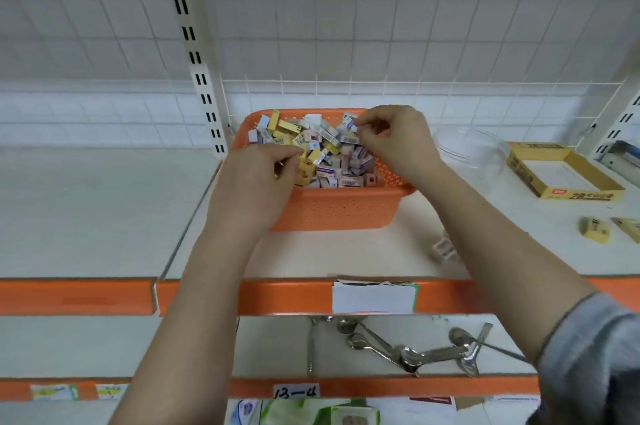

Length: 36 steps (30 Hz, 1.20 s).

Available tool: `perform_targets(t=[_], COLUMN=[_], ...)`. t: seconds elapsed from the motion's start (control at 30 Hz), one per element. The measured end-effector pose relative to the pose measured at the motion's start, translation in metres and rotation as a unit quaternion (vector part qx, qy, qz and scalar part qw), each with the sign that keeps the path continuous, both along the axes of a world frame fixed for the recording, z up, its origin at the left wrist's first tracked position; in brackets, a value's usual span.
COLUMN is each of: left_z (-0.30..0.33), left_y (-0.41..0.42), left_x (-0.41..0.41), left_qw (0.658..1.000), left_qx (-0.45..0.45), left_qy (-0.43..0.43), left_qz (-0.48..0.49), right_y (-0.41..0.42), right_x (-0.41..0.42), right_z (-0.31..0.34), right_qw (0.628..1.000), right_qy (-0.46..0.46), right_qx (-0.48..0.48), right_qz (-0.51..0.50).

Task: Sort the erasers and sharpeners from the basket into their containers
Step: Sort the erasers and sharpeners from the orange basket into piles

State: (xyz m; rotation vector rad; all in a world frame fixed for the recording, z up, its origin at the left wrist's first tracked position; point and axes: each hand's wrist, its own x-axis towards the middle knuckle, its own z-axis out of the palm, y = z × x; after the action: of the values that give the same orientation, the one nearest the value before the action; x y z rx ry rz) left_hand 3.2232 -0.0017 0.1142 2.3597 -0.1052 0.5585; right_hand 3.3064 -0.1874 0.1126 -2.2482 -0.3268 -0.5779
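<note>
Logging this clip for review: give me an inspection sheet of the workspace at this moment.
Surface: white shelf with orange front strip.
Job's things: orange basket full of mixed erasers and sharpeners; clear container and yellow cardboard box to its right; two yellow erasers loose on the shelf.
Clutter: metal spoons on the shelf below.
Grippers: left hand and right hand both in the basket, fingers pinching small items.
Cables: nothing seen.
Surroundings: wire grid back panel, handwritten shelf label.

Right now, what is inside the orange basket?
The orange basket holds a heap of small boxed erasers and sharpeners. The left hand and right hand cover some; lower layers are hidden.
</note>
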Motion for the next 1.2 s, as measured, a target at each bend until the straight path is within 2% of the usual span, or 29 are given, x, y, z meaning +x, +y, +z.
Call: perform_targets(t=[0.2, 0.37, 0.57, 0.7, 0.87, 1.0, 1.1, 1.2], left_z=[-0.003, -0.005, -0.009, -0.014, -0.015, -0.009, -0.004, 0.003], left_y=[0.027, 0.031, 0.030, 0.026, 0.024, 0.021, 0.014, 0.001], left_x=[0.017, 0.021, 0.024, 0.029, 0.034, 0.045, 0.058, 0.079], left_qw=[1.000, 1.000, 1.000, 0.999, 0.999, 0.998, 0.995, 0.988], left_qx=[0.017, 0.011, 0.016, 0.023, 0.036, 0.058, 0.079, 0.109], left_qy=[0.015, 0.017, 0.023, 0.022, 0.021, 0.026, 0.039, 0.079], left_qz=[-0.002, -0.001, 0.010, 0.011, 0.013, -0.001, -0.036, -0.079], right_y=[0.023, 0.031, 0.037, 0.033, 0.024, 0.009, -0.009, -0.028], right_x=[0.061, 0.082, 0.084, 0.082, 0.080, 0.065, 0.046, 0.021], right_z=[0.005, 0.004, -0.002, -0.003, 0.002, 0.013, 0.012, 0.003], right_qw=[0.976, 0.949, 0.914, 0.929, 0.967, 0.986, 0.997, 0.991], right_qy=[0.076, 0.126, 0.085, 0.101, 0.125, 0.101, 0.064, 0.053], right_qx=[-0.206, -0.289, -0.390, -0.348, -0.219, -0.130, -0.013, 0.105], right_qz=[-0.005, -0.024, -0.068, -0.077, -0.025, 0.001, -0.032, -0.063])
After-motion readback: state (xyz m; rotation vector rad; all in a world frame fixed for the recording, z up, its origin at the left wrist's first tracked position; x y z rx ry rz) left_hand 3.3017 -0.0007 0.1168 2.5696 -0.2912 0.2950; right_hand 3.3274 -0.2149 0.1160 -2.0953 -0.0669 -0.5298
